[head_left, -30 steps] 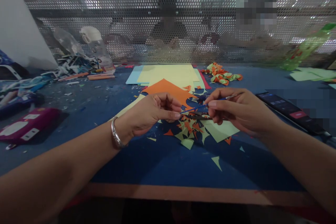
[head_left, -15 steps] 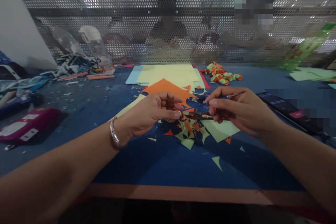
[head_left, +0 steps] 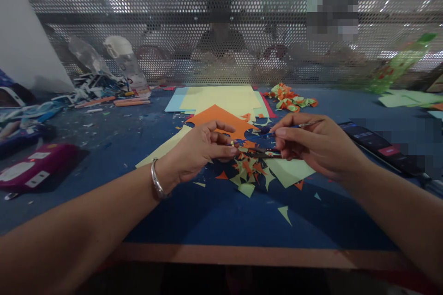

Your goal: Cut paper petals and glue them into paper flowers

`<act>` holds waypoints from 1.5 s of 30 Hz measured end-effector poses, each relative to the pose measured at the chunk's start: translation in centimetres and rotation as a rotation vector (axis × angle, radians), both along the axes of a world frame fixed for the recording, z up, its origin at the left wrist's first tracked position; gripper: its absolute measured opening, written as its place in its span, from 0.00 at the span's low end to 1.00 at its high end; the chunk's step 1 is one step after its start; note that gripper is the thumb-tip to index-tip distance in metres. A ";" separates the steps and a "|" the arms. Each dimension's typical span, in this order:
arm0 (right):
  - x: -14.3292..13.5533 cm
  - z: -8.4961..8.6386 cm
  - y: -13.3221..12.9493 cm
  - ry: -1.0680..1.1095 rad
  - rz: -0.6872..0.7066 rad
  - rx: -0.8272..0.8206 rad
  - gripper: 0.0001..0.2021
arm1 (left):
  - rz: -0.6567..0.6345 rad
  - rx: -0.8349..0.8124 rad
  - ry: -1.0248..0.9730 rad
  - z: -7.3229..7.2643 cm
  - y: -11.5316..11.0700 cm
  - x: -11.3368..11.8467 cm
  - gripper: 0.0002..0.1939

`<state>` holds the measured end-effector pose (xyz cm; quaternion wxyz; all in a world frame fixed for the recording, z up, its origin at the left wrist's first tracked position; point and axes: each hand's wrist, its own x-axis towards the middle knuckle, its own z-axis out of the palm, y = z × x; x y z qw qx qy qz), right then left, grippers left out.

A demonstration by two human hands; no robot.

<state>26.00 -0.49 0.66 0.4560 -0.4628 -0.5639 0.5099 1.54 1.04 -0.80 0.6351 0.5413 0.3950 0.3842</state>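
My left hand point(head_left: 211, 145) is closed in a pinch on a small pale yellow piece point(head_left: 232, 143), whose kind is too small to make out. My right hand point(head_left: 304, 140) pinches a slim blue stick-like thing point(head_left: 258, 137) that runs toward the left fingertips. A thin greyish end shows behind the right fingers. Under the blue piece is a dark, slender tool point(head_left: 258, 153), partly hidden by the right hand; whether the fingers touch it, I cannot tell. Green and orange paper scraps point(head_left: 247, 173) lie beneath both hands. Behind them is a cut orange sheet point(head_left: 214, 117).
Stacked yellow sheets point(head_left: 221, 97) lie at the back, beside a pile of orange and green paper pieces point(head_left: 292, 99). A phone point(head_left: 377, 145) is at right, a purple case point(head_left: 38, 166) at left. A clear bottle point(head_left: 129, 64) stands before a perforated metal screen point(head_left: 166, 32).
The blue piece looks blurrier between my hands, and the pale yellow piece shows more clearly at my left fingertips. Both hands stay in almost the same place.
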 end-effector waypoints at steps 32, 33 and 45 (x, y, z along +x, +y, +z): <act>0.2 0.2 -0.5 0.018 -0.103 0.292 0.05 | 0.141 0.122 -0.099 0.5 0.5 -0.3 0.28; 0.2 0.2 -0.6 0.015 -0.104 0.298 0.05 | 0.144 0.121 -0.097 0.5 0.5 -0.3 0.28; 0.2 0.1 -0.5 -0.082 -0.124 0.322 0.05 | 0.183 0.623 0.565 -0.2 3.2 -2.4 0.08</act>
